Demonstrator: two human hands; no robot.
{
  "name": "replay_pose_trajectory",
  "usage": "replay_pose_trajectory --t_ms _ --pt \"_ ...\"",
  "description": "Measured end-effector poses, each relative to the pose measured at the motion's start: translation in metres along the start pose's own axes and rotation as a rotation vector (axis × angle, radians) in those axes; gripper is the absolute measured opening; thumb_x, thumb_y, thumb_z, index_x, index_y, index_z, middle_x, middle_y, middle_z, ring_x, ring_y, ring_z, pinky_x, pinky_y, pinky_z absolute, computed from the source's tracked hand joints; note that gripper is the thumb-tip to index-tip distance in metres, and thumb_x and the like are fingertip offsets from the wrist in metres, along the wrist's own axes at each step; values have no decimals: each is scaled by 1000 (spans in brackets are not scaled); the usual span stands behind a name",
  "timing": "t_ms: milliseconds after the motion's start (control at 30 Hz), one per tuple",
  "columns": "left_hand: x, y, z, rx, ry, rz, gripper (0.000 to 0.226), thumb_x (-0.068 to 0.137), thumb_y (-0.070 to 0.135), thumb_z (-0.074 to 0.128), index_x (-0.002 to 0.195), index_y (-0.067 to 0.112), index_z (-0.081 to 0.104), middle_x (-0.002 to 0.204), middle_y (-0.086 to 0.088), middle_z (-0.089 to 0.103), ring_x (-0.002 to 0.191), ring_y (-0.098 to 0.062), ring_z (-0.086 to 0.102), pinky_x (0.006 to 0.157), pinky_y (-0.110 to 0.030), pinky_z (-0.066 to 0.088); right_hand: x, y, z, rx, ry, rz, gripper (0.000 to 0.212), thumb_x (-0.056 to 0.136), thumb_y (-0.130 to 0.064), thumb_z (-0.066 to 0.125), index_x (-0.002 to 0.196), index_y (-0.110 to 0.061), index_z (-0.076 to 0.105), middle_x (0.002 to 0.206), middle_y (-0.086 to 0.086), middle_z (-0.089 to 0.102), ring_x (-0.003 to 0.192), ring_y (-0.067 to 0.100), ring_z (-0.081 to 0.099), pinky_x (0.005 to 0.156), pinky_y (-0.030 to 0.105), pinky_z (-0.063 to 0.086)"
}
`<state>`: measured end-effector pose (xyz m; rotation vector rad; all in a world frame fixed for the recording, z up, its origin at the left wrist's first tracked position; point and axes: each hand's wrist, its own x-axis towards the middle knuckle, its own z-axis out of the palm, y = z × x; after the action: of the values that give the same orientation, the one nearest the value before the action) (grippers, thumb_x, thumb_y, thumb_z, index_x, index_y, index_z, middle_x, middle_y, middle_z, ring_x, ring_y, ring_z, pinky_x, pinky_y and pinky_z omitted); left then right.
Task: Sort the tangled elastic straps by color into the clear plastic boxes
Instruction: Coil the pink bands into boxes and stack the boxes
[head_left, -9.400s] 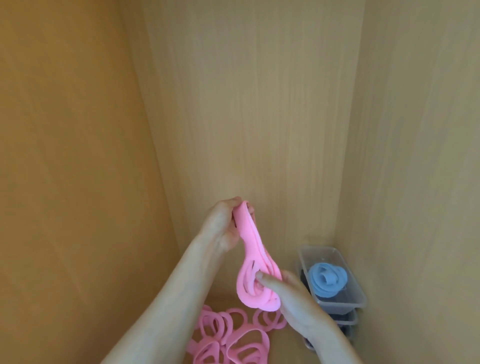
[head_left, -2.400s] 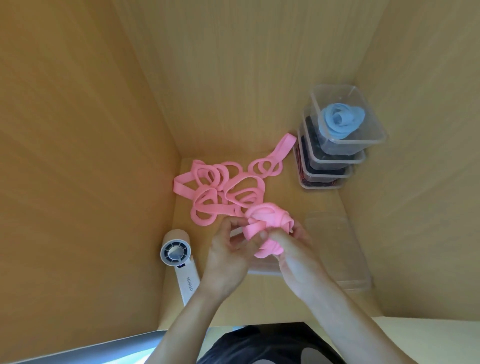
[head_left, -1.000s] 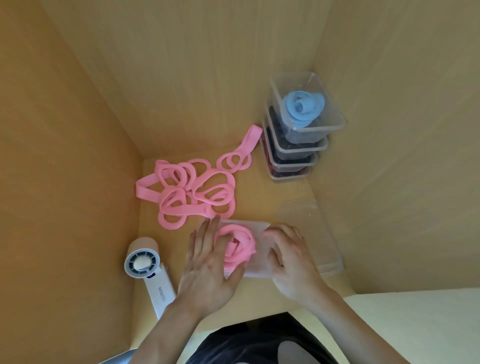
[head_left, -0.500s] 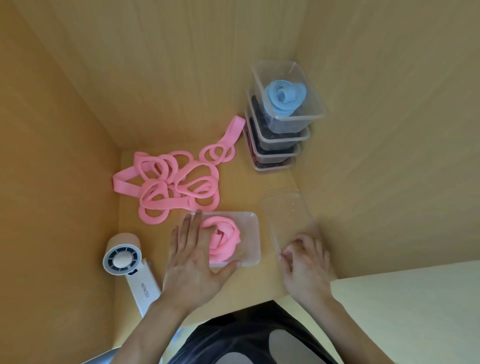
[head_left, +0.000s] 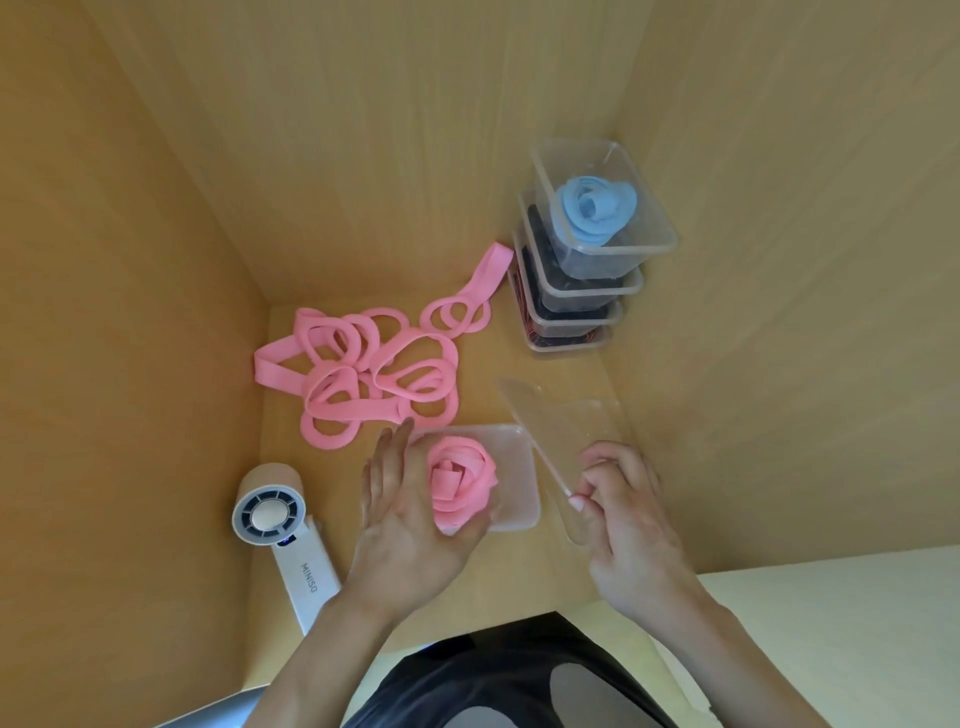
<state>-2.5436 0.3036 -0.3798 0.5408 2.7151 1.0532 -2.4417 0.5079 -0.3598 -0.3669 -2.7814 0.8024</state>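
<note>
A coiled pink strap (head_left: 462, 480) sits in a clear plastic box (head_left: 514, 467) near the shelf's front. My left hand (head_left: 402, 512) lies flat against the box's left side, fingers straight, thumb under the coil's near edge. My right hand (head_left: 621, 509) pinches the clear lid (head_left: 561, 431), which is tilted up on its edge to the right of the box. A tangle of pink straps (head_left: 374, 374) lies behind the box. At the back right stands a stack of clear boxes (head_left: 582, 291); the top one holds a coiled blue strap (head_left: 597, 208).
A white handheld fan (head_left: 275, 525) lies at the front left. Wooden walls close in the shelf on the left, back and right. The lower boxes of the stack hold dark straps.
My right hand has taken hold of the clear lid and lifted it onto its edge. My left hand stays pressed at the box with the pink coil.
</note>
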Motion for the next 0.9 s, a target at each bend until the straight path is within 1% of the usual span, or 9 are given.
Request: replay_pose_trajectory --t_ms 100,233,333,434,500,600,667,800,900 --pt "8 5 -12 -68 109 75 81 83 27 76 152 26 33 162 2 19 152 -20 15 119 -53 28 2 -16 -11 30 -2 -84 6 92 -5 56 87 -9 54 120 -3 49 109 26 54 85 49 50" --pt "20 10 -30 -42 133 201 90 83 15 73 157 34 26 168 7 3 156 -18 0 122 -47 19 4 -33 -30 136 -174 -171 11 96 -14 47 91 -22 52 123 -16 48 115 13 52 89 28 45" --pt "22 12 -45 -23 97 289 69 78 11 73 142 26 53 167 4 18 156 -20 3 123 -46 15 7 -41 -52 357 -358 -152 12 97 -28 46 91 -38 46 131 -16 53 121 10 54 90 16 41" --pt "12 5 -61 -169 37 266 21 81 7 77 94 23 72 138 6 60 141 -16 42 114 -41 37 16 -40 -66 597 -402 -80 6 96 -32 52 94 -28 55 127 -4 62 122 19 56 99 29 42" --pt "4 1 -69 -272 -16 133 11 85 21 76 82 30 70 99 14 72 102 -8 65 88 -37 53 22 -36 -66 663 -373 -9 9 100 -29 59 93 -24 58 116 -1 67 113 22 60 99 45 45" --pt "-1 0 -72 -283 6 5 16 84 29 81 76 34 69 69 15 67 63 -1 58 61 -21 46 26 -34 -59 747 -319 54 8 97 -25 63 89 -25 61 100 3 70 101 24 63 94 44 47" --pt "-1 0 -69 -370 -5 -38 17 81 24 83 76 37 73 73 16 72 68 0 64 64 -15 46 27 -34 -50 795 -272 68 13 93 -14 70 88 -24 63 93 7 68 95 26 64 89 34 51" --pt "5 -10 -57 -584 70 -198 36 72 15 90 91 33 65 83 1 75 77 -15 69 71 -30 55 35 -27 -9 764 -65 255 20 90 5 68 84 -13 63 76 6 68 71 22 69 71 31 54" --pt "9 -22 -43 -582 133 -194 62 76 17 88 114 48 51 73 19 64 65 -1 58 60 -18 50 43 -19 26 719 -16 351 19 89 0 72 90 -16 63 76 5 65 64 24 66 65 37 53"
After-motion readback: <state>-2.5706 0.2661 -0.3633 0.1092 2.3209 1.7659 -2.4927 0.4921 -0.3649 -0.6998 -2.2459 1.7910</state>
